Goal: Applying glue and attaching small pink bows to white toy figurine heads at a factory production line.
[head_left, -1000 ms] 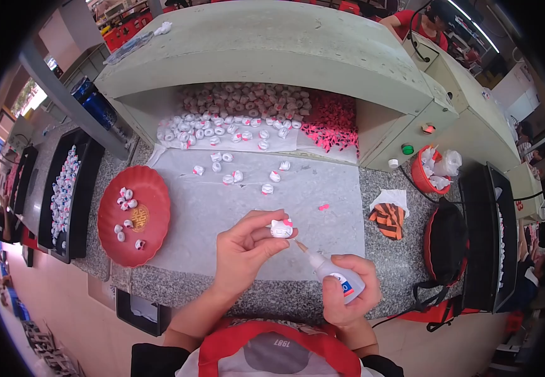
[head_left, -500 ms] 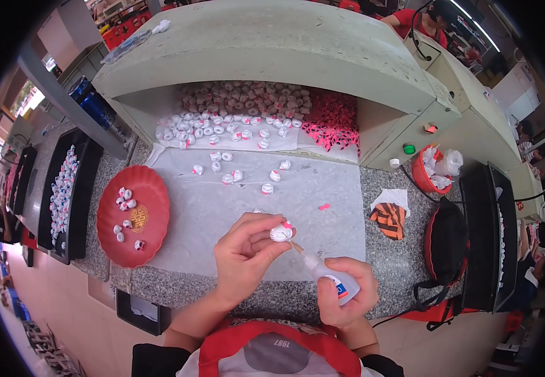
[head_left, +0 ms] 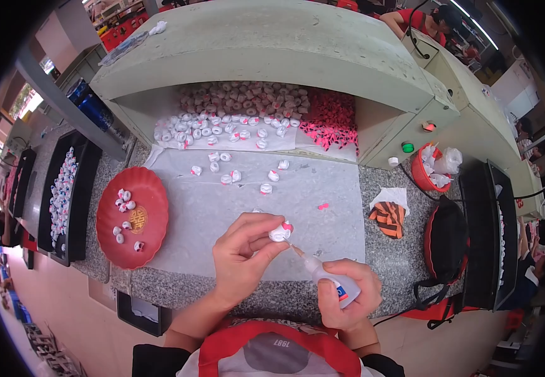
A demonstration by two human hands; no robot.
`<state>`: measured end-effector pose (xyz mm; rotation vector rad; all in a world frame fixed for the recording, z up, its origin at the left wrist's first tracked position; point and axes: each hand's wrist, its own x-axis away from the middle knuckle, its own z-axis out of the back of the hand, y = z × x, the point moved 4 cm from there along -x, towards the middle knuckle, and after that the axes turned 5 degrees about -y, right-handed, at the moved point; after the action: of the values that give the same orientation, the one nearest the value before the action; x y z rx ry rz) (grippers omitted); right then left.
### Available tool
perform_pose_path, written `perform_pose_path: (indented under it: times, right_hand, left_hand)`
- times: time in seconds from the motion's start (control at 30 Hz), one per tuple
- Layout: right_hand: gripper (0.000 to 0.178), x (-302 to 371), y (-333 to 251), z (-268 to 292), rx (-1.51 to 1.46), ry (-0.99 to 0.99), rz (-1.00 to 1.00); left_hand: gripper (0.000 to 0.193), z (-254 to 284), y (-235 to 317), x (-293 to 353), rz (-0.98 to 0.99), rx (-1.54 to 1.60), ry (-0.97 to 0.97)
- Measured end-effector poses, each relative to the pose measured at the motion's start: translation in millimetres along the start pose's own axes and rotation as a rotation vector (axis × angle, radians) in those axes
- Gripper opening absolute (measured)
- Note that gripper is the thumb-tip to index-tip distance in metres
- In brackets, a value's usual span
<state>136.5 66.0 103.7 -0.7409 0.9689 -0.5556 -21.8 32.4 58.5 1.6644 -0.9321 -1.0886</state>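
Between the thumb and fingers of my left hand [head_left: 245, 256] is a small white figurine piece [head_left: 279, 232] with a pink patch on it. My right hand [head_left: 350, 295] is wrapped round a translucent glue bottle [head_left: 331, 276] with a blue and white label. The bottle's thin tip [head_left: 295, 247] points up to the left and meets, or nearly meets, the piece's lower right side. Several similar white and pink pieces [head_left: 225, 156] lie beyond my hands on a white sheet [head_left: 191, 207]. Two tiny joined pink bits [head_left: 323, 206] sit on the sheet to the right.
A grey-green metal housing [head_left: 260, 56] holds heaps of white pieces [head_left: 241, 100] and small pink parts [head_left: 329, 122]. On the left are a red scalloped plate [head_left: 110, 220] and a black tray [head_left: 87, 182]. A striped cloth [head_left: 387, 218], red basket [head_left: 421, 173] and black bag [head_left: 446, 242] are right.
Both hands keep nearly the same pose, with the bottle tip still at the piece. The whole view has shifted very slightly.
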Motion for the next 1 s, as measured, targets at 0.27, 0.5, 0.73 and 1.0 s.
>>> perform_pose_path:
  times: [0.27, 0.5, 0.73, 1.0]
  right_hand:
    - [0.019, -0.6, -0.1, -2.8, -0.025, 0.004, 0.012]
    - [0.026, -3.8, -5.4, 2.6, 0.028, 0.027, 0.126]
    - [0.022, 0.8, -1.3, 1.8, -0.004, 0.018, 0.055]
    - [0.019, 2.4, 0.3, 3.2, 0.019, 0.045, 0.009]
  left_hand:
    - [0.032, -1.0, 1.5, -0.2, 0.017, 0.045, -0.004]
    - [0.036, -2.0, -5.5, -0.9, 0.113, 0.161, -0.015]
    - [0.036, -0.6, -3.7, -1.1, 0.197, 0.251, -0.005]
    - [0.036, 0.6, -2.1, -0.6, 0.197, 0.26, 0.0]
